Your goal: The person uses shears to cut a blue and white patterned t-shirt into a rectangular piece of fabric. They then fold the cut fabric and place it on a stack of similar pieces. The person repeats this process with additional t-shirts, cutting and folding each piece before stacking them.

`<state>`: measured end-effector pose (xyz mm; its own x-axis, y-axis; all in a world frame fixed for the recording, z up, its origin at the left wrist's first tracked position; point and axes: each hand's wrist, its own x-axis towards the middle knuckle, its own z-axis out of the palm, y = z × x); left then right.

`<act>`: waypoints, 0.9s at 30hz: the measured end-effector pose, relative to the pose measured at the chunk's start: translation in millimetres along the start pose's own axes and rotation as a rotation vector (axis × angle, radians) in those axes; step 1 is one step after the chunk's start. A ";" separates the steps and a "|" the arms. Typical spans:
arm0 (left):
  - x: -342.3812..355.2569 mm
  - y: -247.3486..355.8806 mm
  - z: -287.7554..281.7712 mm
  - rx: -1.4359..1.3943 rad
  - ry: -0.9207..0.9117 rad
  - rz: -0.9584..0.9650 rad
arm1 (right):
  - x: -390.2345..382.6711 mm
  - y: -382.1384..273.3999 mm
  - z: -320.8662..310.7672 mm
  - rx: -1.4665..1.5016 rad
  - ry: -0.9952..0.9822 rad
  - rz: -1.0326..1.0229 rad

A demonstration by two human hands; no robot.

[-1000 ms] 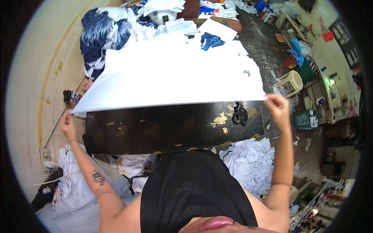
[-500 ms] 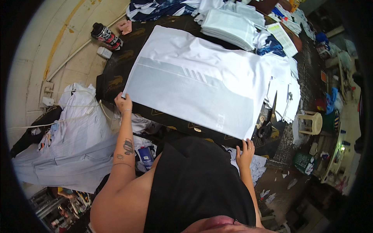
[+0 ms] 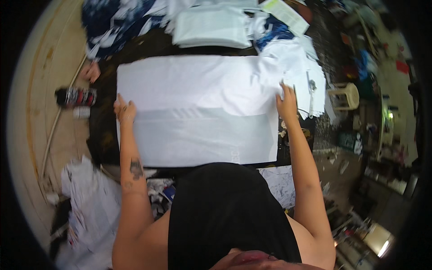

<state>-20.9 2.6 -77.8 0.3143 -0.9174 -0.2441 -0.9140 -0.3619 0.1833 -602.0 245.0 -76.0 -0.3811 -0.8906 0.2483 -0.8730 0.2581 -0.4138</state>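
Head view shows us both hands flat on a white cloth (image 3: 198, 103) — our left hand (image 3: 124, 109) rests on its left edge with fingers loosely spread, our right hand (image 3: 286, 102) presses its right edge, fingers extended, gripping nothing. We see the cloth spread smooth over a dark table (image 3: 101, 139), spanning the gap between our hands. Beyond lie a folded white stack (image 3: 211, 27) and blue-patterned fabric (image 3: 108, 27); a plastic stool (image 3: 344, 95) stands to the right.

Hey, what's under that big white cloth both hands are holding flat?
The white cloth lies on a dark table, whose surface shows along the left edge and the near edge. The left hand and right hand press its sides. Whatever lies beneath the cloth's middle is covered.
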 end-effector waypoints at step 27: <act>-283.0 402.2 -352.4 -0.665 0.511 1.781 | 163.2 -223.1 -546.3 -0.256 0.090 -0.327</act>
<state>-387.2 58.2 400.6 -0.5534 -0.1573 0.8179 -0.0351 0.9855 0.1657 -635.7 246.6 535.2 -0.0868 -0.9075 0.4110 -0.9954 0.0623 -0.0725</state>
